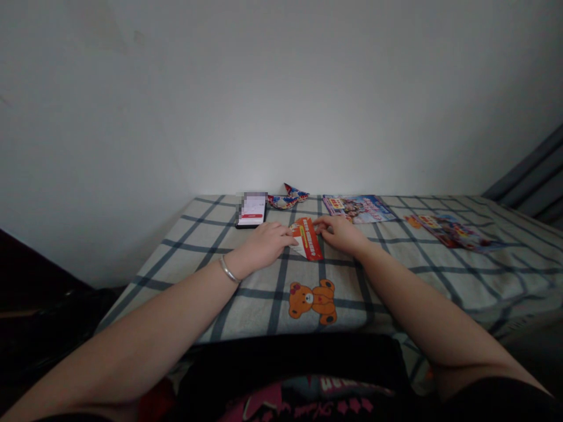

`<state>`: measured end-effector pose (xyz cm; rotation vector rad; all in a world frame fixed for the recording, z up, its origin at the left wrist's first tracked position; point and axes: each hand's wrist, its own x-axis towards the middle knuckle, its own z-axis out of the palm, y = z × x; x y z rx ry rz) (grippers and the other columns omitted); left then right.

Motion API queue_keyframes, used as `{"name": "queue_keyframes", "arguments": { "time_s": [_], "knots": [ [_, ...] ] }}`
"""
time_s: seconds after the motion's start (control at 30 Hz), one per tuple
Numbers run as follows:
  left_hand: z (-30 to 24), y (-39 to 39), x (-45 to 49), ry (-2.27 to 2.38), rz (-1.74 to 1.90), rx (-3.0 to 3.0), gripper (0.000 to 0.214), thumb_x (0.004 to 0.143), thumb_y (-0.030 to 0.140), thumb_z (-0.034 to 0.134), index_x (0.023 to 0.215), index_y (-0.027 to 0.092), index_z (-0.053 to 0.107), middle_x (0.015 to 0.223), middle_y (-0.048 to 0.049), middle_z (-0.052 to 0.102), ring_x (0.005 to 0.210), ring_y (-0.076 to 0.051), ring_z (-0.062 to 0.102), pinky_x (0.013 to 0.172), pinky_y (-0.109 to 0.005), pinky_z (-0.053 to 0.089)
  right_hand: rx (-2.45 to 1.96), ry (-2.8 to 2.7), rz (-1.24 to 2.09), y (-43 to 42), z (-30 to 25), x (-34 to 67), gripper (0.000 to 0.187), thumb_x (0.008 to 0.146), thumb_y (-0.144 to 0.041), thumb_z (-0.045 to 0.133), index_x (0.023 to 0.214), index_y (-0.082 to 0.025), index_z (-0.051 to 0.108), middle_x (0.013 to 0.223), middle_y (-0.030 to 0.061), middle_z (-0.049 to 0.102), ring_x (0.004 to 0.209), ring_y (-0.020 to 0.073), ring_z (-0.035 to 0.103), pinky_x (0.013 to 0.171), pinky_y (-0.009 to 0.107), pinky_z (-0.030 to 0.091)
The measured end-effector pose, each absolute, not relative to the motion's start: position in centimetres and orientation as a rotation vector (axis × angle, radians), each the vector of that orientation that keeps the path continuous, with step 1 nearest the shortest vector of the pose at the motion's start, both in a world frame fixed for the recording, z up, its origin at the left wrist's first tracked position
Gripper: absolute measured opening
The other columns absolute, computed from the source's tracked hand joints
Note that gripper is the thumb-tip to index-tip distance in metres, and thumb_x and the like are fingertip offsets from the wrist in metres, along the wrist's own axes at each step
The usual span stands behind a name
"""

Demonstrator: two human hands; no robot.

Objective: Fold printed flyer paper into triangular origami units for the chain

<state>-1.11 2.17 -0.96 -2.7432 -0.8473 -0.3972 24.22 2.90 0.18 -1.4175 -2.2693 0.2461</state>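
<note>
A red printed sheet of paper [313, 239] with yellow markings lies on the checked cloth in front of me. One of its lower corners looks folded, with a white part showing. My left hand [269, 241], a silver bangle on its wrist, has its fingers closed at the sheet's left edge. At the upper right edge of the same sheet, my right hand [339, 234] has bent fingers gripping the paper. A folded paper shape [288, 198] in red, blue and white rests behind the sheet. Left of it is a phone [251, 210] with a lit, partly blurred screen.
Two colourful printed leaflets [358, 208] [455, 231] lie to the right on the checked tablecloth [246, 310]. A cartoon bear [312, 301] is printed near the front edge. The wall [281, 99] stands behind the table, and a grey curtain [532, 176] hangs at far right.
</note>
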Motion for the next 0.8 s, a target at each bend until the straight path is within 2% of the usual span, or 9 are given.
{"name": "queue_keyframes", "arguments": {
  "time_s": [0.17, 0.27, 0.37, 0.5, 0.6, 0.8],
  "knots": [
    [-1.2, 1.9, -0.8, -0.849, -0.421, -2.779, 0.03, 0.091, 0.011, 0.046, 0.112, 0.02, 0.065, 0.118, -0.0051, 0.064, 0.106, -0.02, 0.054, 0.093, -0.036, 0.045, -1.39, -2.201, 0.31, 3.1, -0.1, 24.3, 0.032, 0.084, -0.011, 0.051, 0.108, -0.019, 0.07, 0.095, 0.0034, 0.075, 0.089, 0.0156, 0.068, 0.081, 0.026, 0.05],
    [-1.0, 1.0, -0.3, -0.888, -0.389, -2.743, 0.024, 0.094, 0.024, 0.05, 0.113, 0.019, 0.064, 0.115, -0.0071, 0.064, 0.108, -0.022, 0.054, 0.092, -0.037, 0.045, -1.384, -2.1, 0.412, 3.4, -0.4, 24.5, 0.032, 0.082, -0.009, 0.051, 0.106, -0.019, 0.069, 0.091, 0.0017, 0.076, 0.091, 0.0147, 0.069, 0.082, 0.025, 0.051],
    [-0.9, 0.0, 0.4, -1.001, -0.399, -2.686, 0.034, 0.094, 0.039, 0.052, 0.12, 0.018, 0.06, 0.116, -0.0091, 0.062, 0.107, -0.025, 0.053, 0.09, -0.038, 0.045, -1.374, -2.065, 0.443, 3.6, -0.7, 24.6, 0.03, 0.081, -0.01, 0.052, 0.105, -0.019, 0.069, 0.088, 0.0011, 0.076, 0.089, 0.0147, 0.069, 0.083, 0.026, 0.051],
    [-1.0, -1.0, 1.3, -1.11, -0.383, -2.652, 0.043, 0.095, 0.05, 0.048, 0.125, 0.021, 0.058, 0.119, -0.0102, 0.059, 0.109, -0.028, 0.051, 0.088, -0.041, 0.044, -1.382, -2.049, 0.447, 3.5, -0.6, 24.5, 0.028, 0.085, -0.015, 0.05, 0.105, -0.019, 0.069, 0.087, 0.0011, 0.076, 0.085, 0.0146, 0.07, 0.082, 0.027, 0.052],
    [-1.3, -1.4, 1.9, -1.182, -0.414, -2.646, 0.045, 0.096, 0.054, 0.042, 0.125, 0.023, 0.058, 0.119, -0.0108, 0.058, 0.11, -0.028, 0.051, 0.091, -0.043, 0.043, -1.392, -2.06, 0.424, 3.4, -0.5, 24.4, 0.027, 0.086, -0.016, 0.052, 0.106, -0.02, 0.069, 0.088, 0.0017, 0.076, 0.084, 0.015, 0.07, 0.082, 0.027, 0.052],
    [-1.8, -1.1, 2.3, -1.209, -0.458, -2.638, 0.04, 0.091, 0.051, 0.052, 0.114, 0.018, 0.06, 0.111, -0.0126, 0.057, 0.105, -0.029, 0.052, 0.089, -0.044, 0.045, -1.42, -2.072, 0.357, 3.4, -0.3, 24.5, 0.027, 0.086, -0.017, 0.053, 0.107, -0.02, 0.069, 0.087, 0.0023, 0.075, 0.083, 0.0165, 0.069, 0.082, 0.029, 0.052]
  ]
}}
